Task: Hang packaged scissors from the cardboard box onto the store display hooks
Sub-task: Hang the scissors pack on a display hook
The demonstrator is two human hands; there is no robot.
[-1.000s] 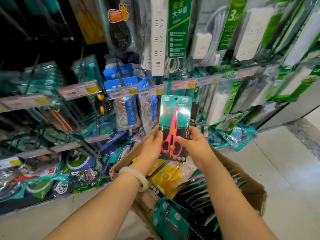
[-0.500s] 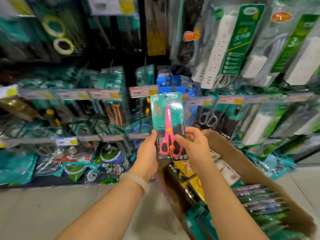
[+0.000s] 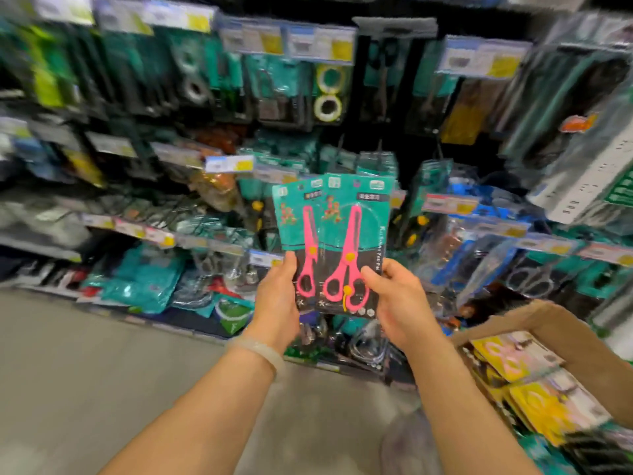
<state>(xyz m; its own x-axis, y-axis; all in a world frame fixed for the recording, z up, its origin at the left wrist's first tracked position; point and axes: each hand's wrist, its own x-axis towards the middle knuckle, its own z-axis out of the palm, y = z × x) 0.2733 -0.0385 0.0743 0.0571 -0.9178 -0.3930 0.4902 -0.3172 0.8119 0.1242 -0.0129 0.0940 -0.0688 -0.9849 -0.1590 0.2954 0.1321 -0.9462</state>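
I hold two teal packs of pink scissors upright in front of the display. My left hand (image 3: 278,296) grips the rear left pack (image 3: 296,228) at its lower left edge. My right hand (image 3: 394,299) pinches the front right pack (image 3: 356,234) at its lower right corner. The two packs overlap, fanned slightly apart. The cardboard box (image 3: 507,320) stands at the lower right, with yellow and dark packaged goods inside. Display hooks (image 3: 339,145) with hanging teal packs lie behind the held packs, blurred.
Rows of hooks with price tags (image 3: 229,163) carry tape, tools and power strips (image 3: 589,180) across the whole wall. Bagged goods (image 3: 144,279) lie heaped on the bottom shelf at the left. Grey floor (image 3: 85,371) spreads below my arms.
The view has swung left, so the box now sits further right. What looked like one pack has spread into two overlapping packs, one in each hand.
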